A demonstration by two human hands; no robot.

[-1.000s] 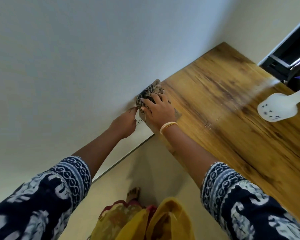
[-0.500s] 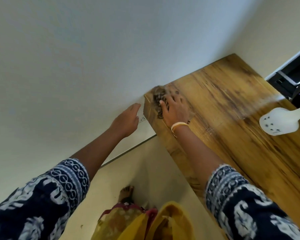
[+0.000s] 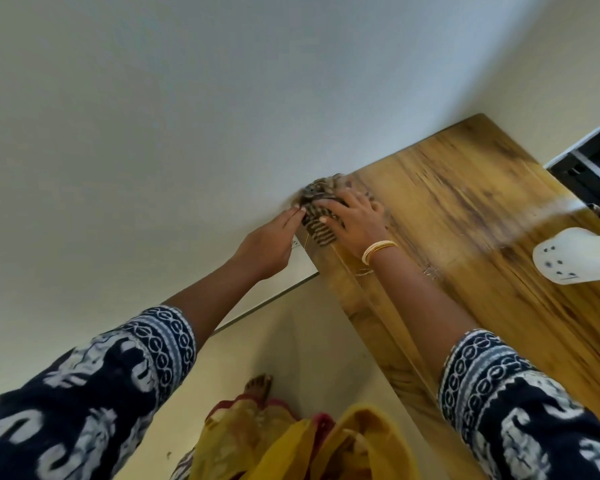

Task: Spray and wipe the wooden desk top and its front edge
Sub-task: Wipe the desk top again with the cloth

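Desk top (image 3: pixel 465 216) of streaked wood runs along the wall (image 3: pixel 153 116) to my right; at its near-left corner my right hand (image 3: pixel 352 216) presses a striped cloth (image 3: pixel 317 211) with spread fingers. My left hand (image 3: pixel 267 245) reaches in with straight fingers, tips touching the cloth's edge; a white spray bottle (image 3: pixel 574 256) lies well apart on the wood.

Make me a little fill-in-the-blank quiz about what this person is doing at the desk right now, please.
1. The right hand presses a striped ____ onto the desk's corner by the wall.
2. The desk top is made of ____.
3. On the right wrist sits a gold ____.
4. The left hand reaches out with its fingertips at the cloth, its fingers held ____.

Missing words: cloth; wood; bangle; straight
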